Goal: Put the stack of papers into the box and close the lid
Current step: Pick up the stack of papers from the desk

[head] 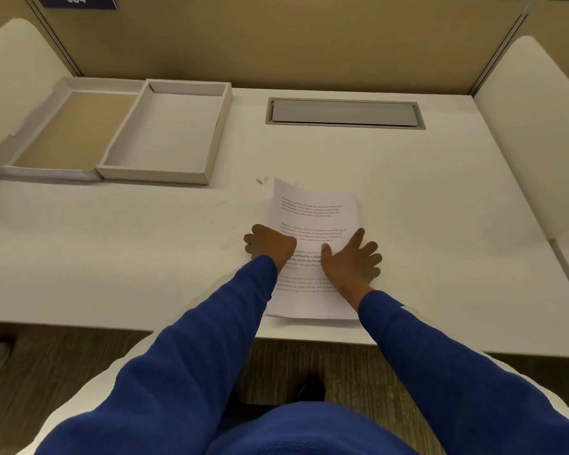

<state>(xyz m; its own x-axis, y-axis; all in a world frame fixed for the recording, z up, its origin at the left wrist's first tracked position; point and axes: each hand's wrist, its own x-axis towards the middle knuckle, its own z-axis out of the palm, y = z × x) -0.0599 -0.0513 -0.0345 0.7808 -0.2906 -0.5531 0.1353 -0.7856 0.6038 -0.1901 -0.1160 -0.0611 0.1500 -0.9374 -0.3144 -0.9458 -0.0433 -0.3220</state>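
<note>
- Lid (63,129), at about 10 o'clock on the desk (440,192): lies open and flat, inner face up, attached along the box's left wall. Nothing rests in it.
- Box (170,139), just right of the lid, about 11 o'clock: shallow, open, empty. Interior appears large enough for a sheet laid flat.
- Left hand (270,244), near 6 o'clock: fingers curled at the left edge of the stack of papers (312,221). Whether the fingertips have got under the sheets cannot be told; knuckles hide them.
- Stack of papers, centre front of the desk, near edge close to the desk's front edge: printed sheets, top left corner slightly lifted and fanned. Well apart from the box.
- Handling judgement: light, thin, limp; sheets likely slide on one another and sag if held by one edge. Best taken by both long edges, squared first, kept level.
- Right hand (352,261): fingers spread, palm lying on the stack's right edge; pressing, not clasping.
- Cable hatch (344,113), about 1 o'clock: shut, not involved.
</note>
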